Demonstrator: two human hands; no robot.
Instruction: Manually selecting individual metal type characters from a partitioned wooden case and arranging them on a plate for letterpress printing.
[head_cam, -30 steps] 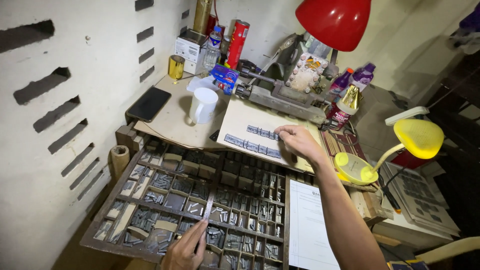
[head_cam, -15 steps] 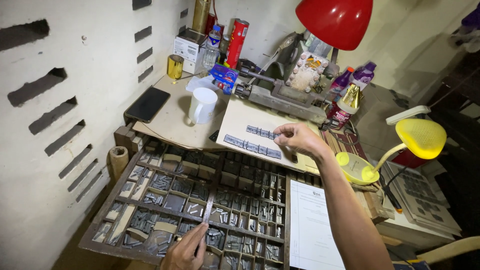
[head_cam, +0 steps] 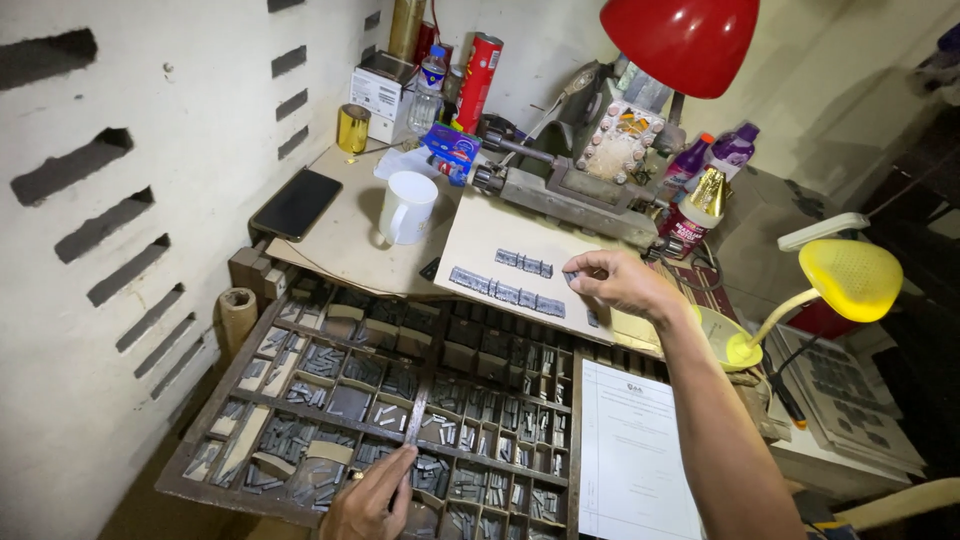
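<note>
Fingers of the left hand (head_cam: 368,500) pinch a slim metal stick (head_cam: 415,425) over the type case's (head_cam: 200,470) near edge. Farther right, the right hand (head_cam: 625,283) closes its fingertips on a small type piece (head_cam: 570,277) beside the type rows (head_cam: 507,293) on the pale board (head_cam: 480,235).

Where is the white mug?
The white mug stands at the back left of the desk, between the black phone and the pale board with rows of metal letters.
</note>
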